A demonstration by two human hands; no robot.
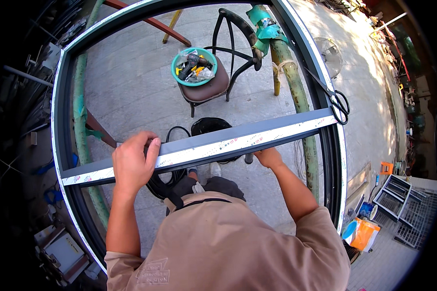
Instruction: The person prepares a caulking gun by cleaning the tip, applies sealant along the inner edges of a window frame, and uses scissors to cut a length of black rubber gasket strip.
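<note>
A large dark grey window frame (57, 121), edged with white protective film, lies in front of me. Its crossbar (238, 138) runs from side to side, with printed white film along the near face. My left hand (135, 160) is closed over the left part of this crossbar, thumb on the near side. Below the bar's right half, my right hand (268, 157) is closed beside a short dark cylindrical piece (249, 158); its fingers are partly hidden, so what it grips is unclear. Black-handled scissors (340, 105) lie across the frame's right side by the crossbar's end.
Green pipes (303, 102) support the frame. Beyond the crossbar, a brown-seated chair (206, 87) carries a turquoise basin (174, 70) holding a power drill (194, 65) and small parts. A black cable (162, 186) hangs near my legs. Metal racks (393, 199) and an orange-white container (361, 234) stand right.
</note>
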